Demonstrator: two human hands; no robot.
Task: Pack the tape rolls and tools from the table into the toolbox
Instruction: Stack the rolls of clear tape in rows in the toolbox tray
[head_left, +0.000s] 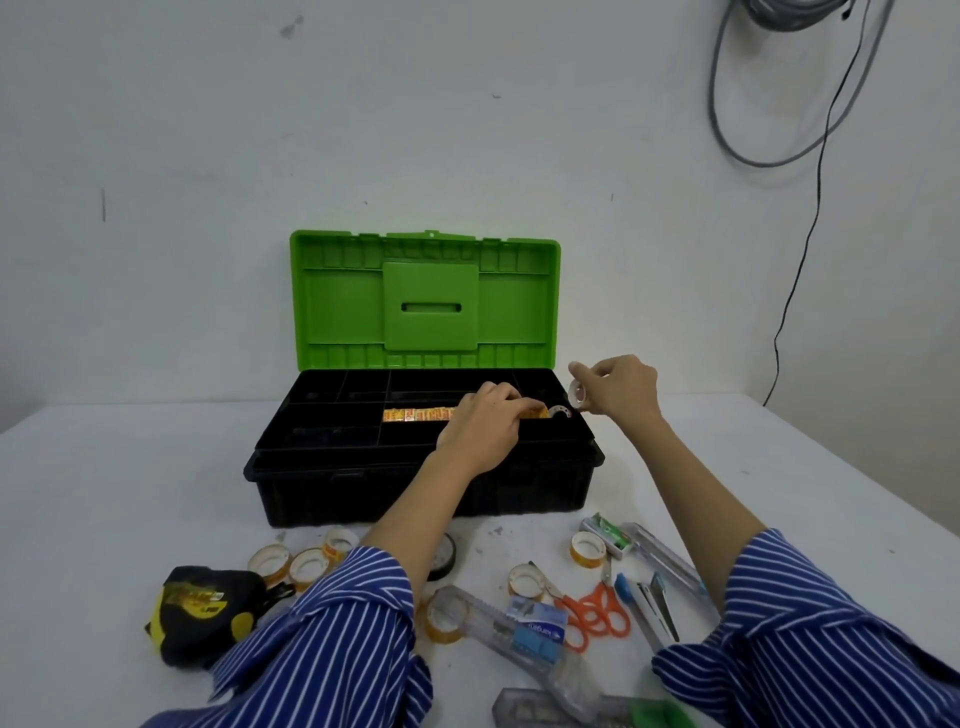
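A row of yellow-labelled tape rolls (418, 414) is being pressed into the black, green-lidded toolbox (332, 470) tray by the left hand (485, 427), fingers curled on them, a small white tape roll (577, 395) is being pinched above it by the right hand (618, 387), and most rolls and tools (orange-handled scissors (597, 613) included) are lying unpacked on the white table (104, 519).

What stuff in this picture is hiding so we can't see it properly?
Head view only:
- Black tape roll: mostly behind the left sleeve.
- Grey case: cut off by the bottom edge.
- Row of tape rolls in the toolbox: its right end is under the left hand.
- Small white roll: the right hand covers part; label too small to read.
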